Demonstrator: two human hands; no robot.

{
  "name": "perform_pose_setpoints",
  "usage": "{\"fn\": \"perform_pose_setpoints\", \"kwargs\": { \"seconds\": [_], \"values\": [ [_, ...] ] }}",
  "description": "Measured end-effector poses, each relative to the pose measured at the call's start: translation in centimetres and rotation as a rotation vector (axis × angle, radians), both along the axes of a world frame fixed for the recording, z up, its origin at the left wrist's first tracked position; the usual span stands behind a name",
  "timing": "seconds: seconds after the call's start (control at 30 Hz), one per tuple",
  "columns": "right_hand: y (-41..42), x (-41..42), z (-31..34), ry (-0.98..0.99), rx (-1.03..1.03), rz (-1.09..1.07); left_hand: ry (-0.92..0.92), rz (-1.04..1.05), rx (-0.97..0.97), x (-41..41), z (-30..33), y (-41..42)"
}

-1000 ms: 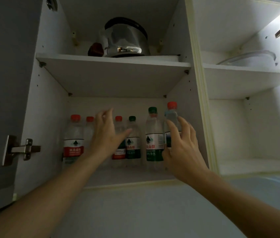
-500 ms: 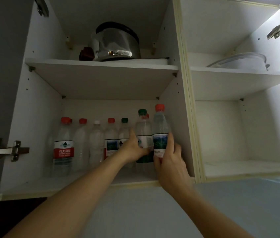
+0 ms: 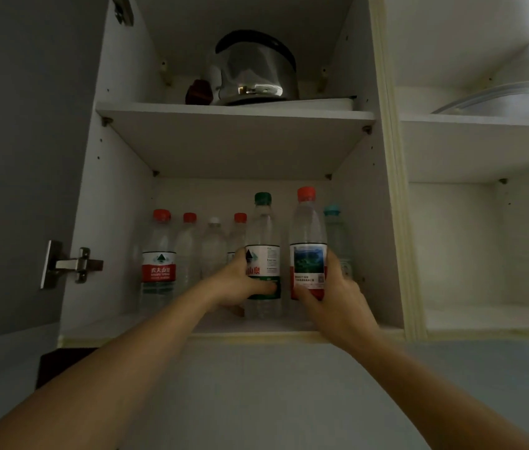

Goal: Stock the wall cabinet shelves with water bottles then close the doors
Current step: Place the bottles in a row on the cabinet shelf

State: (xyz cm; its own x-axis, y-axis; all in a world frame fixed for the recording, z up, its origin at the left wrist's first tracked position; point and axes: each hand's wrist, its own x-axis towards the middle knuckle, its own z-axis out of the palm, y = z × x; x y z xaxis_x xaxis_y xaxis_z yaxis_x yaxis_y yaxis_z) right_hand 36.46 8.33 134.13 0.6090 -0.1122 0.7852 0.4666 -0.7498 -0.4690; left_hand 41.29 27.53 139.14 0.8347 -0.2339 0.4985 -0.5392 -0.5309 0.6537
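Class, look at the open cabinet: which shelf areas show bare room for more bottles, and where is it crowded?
Bare: the right compartment's lower shelf, between divider and right wall. Crowded: the left compartment's lower shelf, where bottles run nearly wall to wall; the left hand holds the green-capped bottle, the right hand the red-capped bottle.

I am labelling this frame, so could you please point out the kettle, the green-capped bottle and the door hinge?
kettle (image 3: 253,76): head view, on its shiny steel body.
green-capped bottle (image 3: 264,228): head view, on the clear wall above the label.
door hinge (image 3: 75,265): head view, on the metal arm.
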Motion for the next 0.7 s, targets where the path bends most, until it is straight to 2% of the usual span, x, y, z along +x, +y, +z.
{"fn": "perform_pose_setpoints", "kwargs": {
  "seconds": [0.17,0.33,0.57,0.7],
  "values": [
    [3.8,1.6,1.7,0.135,0.012,0.174,-0.064,0.081,-0.002,-0.5,-0.7,5.4],
    [7.6,2.4,2.9,0.209,-0.083,0.268,-0.142,0.238,0.001,-1.0,-1.3,9.1],
    [11.0,2.9,3.2,0.231,-0.095,0.332,-0.211,0.486,0.010,-1.5,-2.0,9.3],
    [11.2,3.0,3.3,0.270,-0.100,0.372,-0.266,0.517,-0.043,-1.7,-2.9,8.8]
  ]
}}
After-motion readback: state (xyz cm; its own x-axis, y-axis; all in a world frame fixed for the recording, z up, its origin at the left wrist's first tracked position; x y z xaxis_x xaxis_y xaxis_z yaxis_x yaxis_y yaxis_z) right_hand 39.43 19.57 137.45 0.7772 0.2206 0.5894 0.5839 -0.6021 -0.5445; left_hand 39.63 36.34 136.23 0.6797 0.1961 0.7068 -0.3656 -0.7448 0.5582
